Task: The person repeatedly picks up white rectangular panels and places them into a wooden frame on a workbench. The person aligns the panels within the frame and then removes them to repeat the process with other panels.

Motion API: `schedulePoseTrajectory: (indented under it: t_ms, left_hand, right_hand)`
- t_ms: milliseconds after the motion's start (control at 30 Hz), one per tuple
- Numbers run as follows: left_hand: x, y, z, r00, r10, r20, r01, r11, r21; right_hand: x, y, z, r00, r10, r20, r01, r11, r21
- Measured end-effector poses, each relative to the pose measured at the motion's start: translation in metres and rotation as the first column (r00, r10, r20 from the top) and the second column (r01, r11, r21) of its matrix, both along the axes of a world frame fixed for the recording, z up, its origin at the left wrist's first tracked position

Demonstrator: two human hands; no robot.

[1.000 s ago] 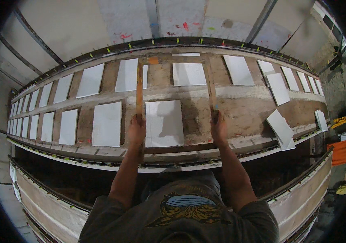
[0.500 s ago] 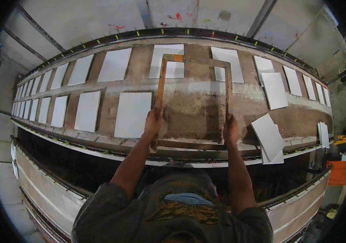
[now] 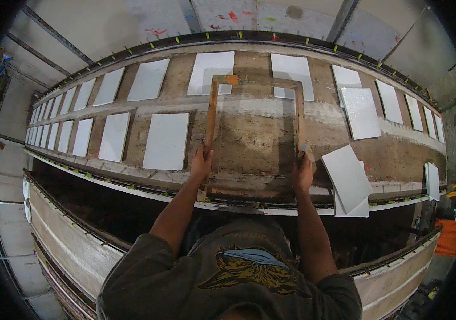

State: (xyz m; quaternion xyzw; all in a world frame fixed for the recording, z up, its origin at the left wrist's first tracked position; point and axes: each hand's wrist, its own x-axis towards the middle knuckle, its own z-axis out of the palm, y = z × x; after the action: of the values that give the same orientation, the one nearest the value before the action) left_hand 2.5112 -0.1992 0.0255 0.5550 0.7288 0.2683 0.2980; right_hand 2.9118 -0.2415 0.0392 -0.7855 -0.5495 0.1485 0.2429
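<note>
Left hand [image 3: 201, 166] closed around left rail of wooden screen frame [image 3: 254, 133]; right hand [image 3: 302, 173] closed around right rail. Frame lies flat on long stained table [image 3: 398, 154]. Loose white sheets [image 3: 348, 178] just right of frame; white rectangular sheets [image 3: 165, 140] in two rows beyond

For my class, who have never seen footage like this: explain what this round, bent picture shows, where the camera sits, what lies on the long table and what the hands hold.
The camera sits on a person's head and looks down, so straight edges curve near the rim. Both forearms enter from below. The left hand and right hand grip the side bars of a wooden frame with a see-through mesh, lying on a long stained table. Rows of white rectangular sheets lie along the table, and a few loose sheets are piled at the right.
</note>
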Motion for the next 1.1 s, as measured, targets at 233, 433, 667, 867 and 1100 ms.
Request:
schedulePoseTrajectory:
  t_ms: [233, 433, 667, 867, 1100]
  left_hand:
    - [0.0, -0.008, -0.005, 0.999, -0.043, -0.019, 0.044, 0.999, 0.029]
    - [0.006, -0.014, 0.027, 1.0, -0.018, -0.014, 0.016, 0.988, -0.155]
    - [0.006, -0.018, 0.024, 0.966, -0.057, -0.253, 0.061, 0.998, 0.01]
    - [0.001, -0.019, -0.002, 0.96, -0.011, -0.279, 0.009, 1.0, -0.009]
    - [0.046, -0.013, 0.043, 0.881, 0.044, -0.471, 0.04, 0.985, 0.167]
  right_hand:
    - [-0.001, -0.014, -0.004, 1.0, -0.014, 0.026, 0.012, 0.999, 0.041]
    - [-0.002, -0.017, 0.0, 0.998, 0.06, 0.021, -0.062, 0.994, 0.093]
    - [0.0, -0.012, -0.013, 0.999, 0.014, 0.049, -0.015, 1.0, 0.012]
    - [-0.012, -0.012, 0.015, 0.999, 0.003, 0.047, 0.0, 0.999, -0.044]
    - [0.003, -0.036, 0.023, 0.972, -0.095, 0.213, 0.072, 0.991, 0.111]
